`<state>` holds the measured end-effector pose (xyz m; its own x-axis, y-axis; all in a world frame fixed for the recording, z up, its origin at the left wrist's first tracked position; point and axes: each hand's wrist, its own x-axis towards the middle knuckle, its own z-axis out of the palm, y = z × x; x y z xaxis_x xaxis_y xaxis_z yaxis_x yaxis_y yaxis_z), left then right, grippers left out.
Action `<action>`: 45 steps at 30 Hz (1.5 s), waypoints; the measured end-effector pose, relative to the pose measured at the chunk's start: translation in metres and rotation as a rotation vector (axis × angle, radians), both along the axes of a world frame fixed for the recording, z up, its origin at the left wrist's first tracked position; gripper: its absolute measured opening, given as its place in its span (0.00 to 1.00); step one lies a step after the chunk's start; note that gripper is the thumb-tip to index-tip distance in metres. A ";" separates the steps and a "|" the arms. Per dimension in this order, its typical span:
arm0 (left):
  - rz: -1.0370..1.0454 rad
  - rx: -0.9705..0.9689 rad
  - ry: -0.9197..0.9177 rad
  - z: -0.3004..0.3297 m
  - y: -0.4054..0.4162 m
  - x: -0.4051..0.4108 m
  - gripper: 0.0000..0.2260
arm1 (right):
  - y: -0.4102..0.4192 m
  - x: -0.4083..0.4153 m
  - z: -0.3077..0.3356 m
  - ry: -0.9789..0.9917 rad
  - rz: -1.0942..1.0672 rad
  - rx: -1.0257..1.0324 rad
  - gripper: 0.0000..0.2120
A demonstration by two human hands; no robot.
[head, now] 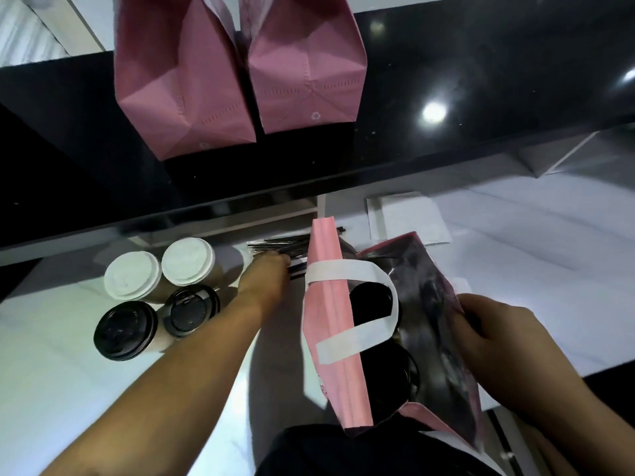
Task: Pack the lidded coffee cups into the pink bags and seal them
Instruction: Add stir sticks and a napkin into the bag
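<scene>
Both forearms are bare to the frame edge; no sleeve, watch or ring is visible on the left hand (pixel 271 273) or the right hand (pixel 494 333). A dark garment (pixel 330 451), apparently black, covers the torso at bottom centre; detail is indistinct.

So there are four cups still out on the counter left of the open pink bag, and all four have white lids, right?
Not quite. The head view shows four cups left of the open pink bag, but only the two farther cups have white lids; the two nearer cups have black lids. The rest is right.
</scene>
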<state>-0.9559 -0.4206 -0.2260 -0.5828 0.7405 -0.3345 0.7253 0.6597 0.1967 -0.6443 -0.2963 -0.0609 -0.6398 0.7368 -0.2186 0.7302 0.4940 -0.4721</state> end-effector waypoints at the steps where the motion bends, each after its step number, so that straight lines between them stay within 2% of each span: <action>1: -0.011 0.010 0.005 -0.004 0.001 -0.001 0.14 | -0.001 0.000 0.000 0.005 -0.003 0.000 0.20; 5: -0.047 0.030 0.001 -0.009 0.003 -0.009 0.10 | -0.005 -0.001 0.000 0.017 -0.031 -0.018 0.20; 12: -0.132 -0.030 -0.040 -0.008 0.006 -0.018 0.08 | -0.008 -0.002 -0.001 0.013 -0.060 -0.024 0.20; 20: -0.077 -0.054 -0.036 0.012 -0.002 -0.017 0.13 | -0.011 -0.002 0.001 -0.010 -0.071 -0.008 0.18; 23: 0.017 -0.004 -0.071 0.020 -0.007 -0.018 0.15 | -0.010 0.001 0.001 -0.012 -0.060 0.001 0.18; 28: 0.167 0.126 -0.123 0.032 -0.016 -0.017 0.06 | -0.008 0.003 -0.001 0.006 -0.021 0.010 0.19; 34: 0.253 0.222 -0.113 0.057 -0.032 -0.010 0.06 | -0.005 0.005 -0.004 0.010 0.026 0.036 0.20; 37: 0.284 0.273 -0.168 0.082 -0.047 -0.001 0.08 | -0.002 0.004 -0.006 -0.004 0.033 0.050 0.19; 41: 0.332 0.388 -0.264 0.122 -0.075 0.015 0.12 | -0.003 0.004 -0.010 0.078 0.061 0.090 0.20; 45: 0.297 0.497 -0.196 0.176 -0.096 0.035 0.11 | -0.002 0.003 -0.010 0.015 0.033 0.061 0.19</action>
